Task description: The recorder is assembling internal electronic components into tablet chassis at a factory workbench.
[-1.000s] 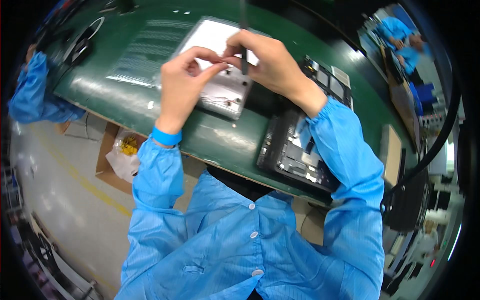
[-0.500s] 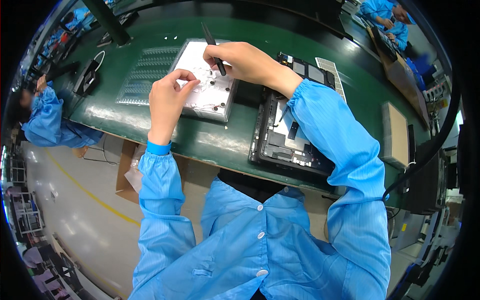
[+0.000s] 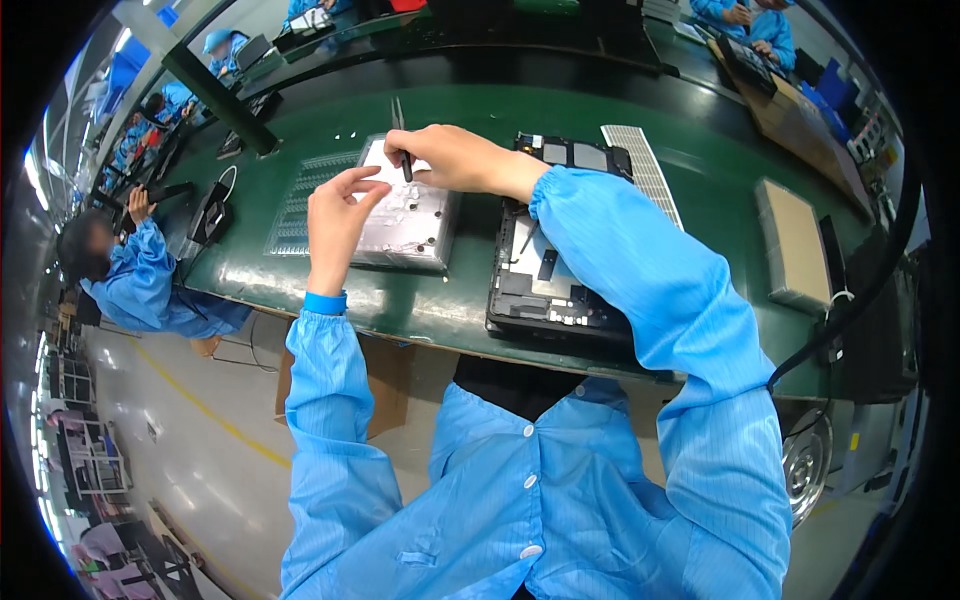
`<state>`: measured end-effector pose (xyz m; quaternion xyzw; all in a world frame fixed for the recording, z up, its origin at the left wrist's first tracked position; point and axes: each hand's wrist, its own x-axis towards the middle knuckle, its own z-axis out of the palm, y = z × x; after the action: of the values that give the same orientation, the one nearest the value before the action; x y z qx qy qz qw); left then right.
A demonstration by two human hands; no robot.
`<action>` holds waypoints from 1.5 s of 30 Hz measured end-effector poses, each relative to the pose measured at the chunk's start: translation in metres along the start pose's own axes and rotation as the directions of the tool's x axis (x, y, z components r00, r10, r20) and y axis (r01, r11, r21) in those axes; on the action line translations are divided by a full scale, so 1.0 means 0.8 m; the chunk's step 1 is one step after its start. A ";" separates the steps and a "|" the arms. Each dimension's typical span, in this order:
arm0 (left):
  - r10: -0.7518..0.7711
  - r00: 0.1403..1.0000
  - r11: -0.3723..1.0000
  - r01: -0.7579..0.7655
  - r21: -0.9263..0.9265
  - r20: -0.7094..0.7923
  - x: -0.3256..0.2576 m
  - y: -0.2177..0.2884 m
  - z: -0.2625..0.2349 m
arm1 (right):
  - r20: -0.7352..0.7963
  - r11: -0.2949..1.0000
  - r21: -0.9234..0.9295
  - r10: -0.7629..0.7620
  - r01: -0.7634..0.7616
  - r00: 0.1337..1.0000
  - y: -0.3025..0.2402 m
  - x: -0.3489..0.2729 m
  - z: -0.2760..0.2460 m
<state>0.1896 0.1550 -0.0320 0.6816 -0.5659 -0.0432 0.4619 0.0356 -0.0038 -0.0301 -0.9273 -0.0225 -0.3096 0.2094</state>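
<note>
My right hand (image 3: 445, 158) grips black-handled tweezers (image 3: 406, 165), whose two thin prongs point away from me. Its fingers are curled round the handle over the far part of a pale, flat stack of trays (image 3: 405, 235). Small round dark parts and clear bits lie scattered on the top sheet. Beside it, at the stack's left, my left hand (image 3: 340, 210) hovers with thumb and forefinger slightly apart; no object shows between them. Under my right forearm lies an open black laptop-like chassis (image 3: 515, 300), partly hidden by the sleeve.
A clear ridged plastic tray (image 3: 300, 215) lies left of the stack. A white gridded sheet (image 3: 645, 170) is behind the chassis. At the right stands a tan-topped box (image 3: 795, 240); a black cable (image 3: 850, 325) hangs near it. A co-worker (image 3: 140, 270) sits at the left, near a green post (image 3: 220, 105).
The view has tilted up, so the table sits lower in it. My left thumb and forefinger have parted a little. My right hand has turned the tweezers more upright.
</note>
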 end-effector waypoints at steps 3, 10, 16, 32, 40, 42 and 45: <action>-0.013 0.999 0.999 0.015 0.037 -0.049 0.002 0.023 -0.009 | 0.016 0.980 0.160 0.119 -0.120 0.993 0.014 -0.003 -0.012; -0.011 0.995 0.840 -0.044 -0.540 -0.098 0.033 0.088 0.038 | 0.109 0.508 0.791 0.432 -0.341 0.895 -0.030 -0.023 -0.096; 0.332 0.933 0.901 -0.357 -0.249 -0.135 0.053 0.155 0.106 | -0.064 0.639 0.689 0.524 -0.342 0.849 -0.029 -0.104 -0.173; 0.450 0.791 0.889 -0.355 -0.289 0.414 0.048 0.180 0.220 | -0.372 0.751 0.543 0.616 -0.375 0.695 -0.006 -0.278 -0.146; 0.433 0.768 0.901 -0.350 -0.257 0.472 0.049 0.182 0.221 | -0.299 0.636 0.679 0.695 -0.366 0.654 -0.003 -0.276 -0.133; 0.455 0.766 0.890 -0.377 -0.255 0.455 0.049 0.181 0.222 | -0.228 0.519 0.764 0.773 -0.384 0.592 -0.007 -0.264 -0.133; 0.453 0.767 0.892 -0.401 -0.211 0.454 0.048 0.183 0.217 | -0.153 0.397 0.826 0.840 -0.400 0.520 -0.012 -0.250 -0.130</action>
<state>-0.0049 0.0325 -0.0140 0.4768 -0.8014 -0.1376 0.3340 -0.1858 -0.0189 -0.0682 -0.5670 0.2916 -0.4196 0.6461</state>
